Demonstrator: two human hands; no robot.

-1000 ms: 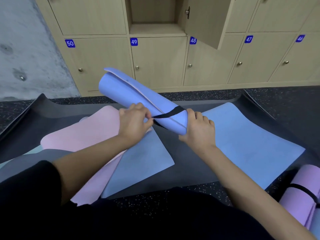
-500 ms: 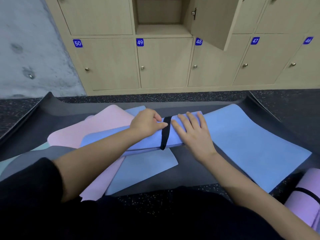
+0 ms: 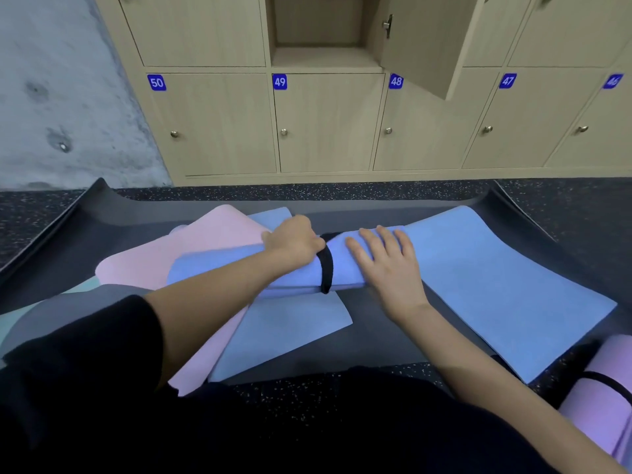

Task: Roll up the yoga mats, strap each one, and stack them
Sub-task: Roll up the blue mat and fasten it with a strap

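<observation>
Gripping one blue roll (image 3: 342,266): left hand (image 3: 290,242) | right hand (image 3: 386,265) flat atop | one purple roll (image 3: 602,422)

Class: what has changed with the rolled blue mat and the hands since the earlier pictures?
The rolled blue mat, held tilted in the air, came down onto the flat mats. The right hand let go its grip and lies flat on it. The left hand keeps pinching the black strap. The strapped purple mat stayed put.
</observation>
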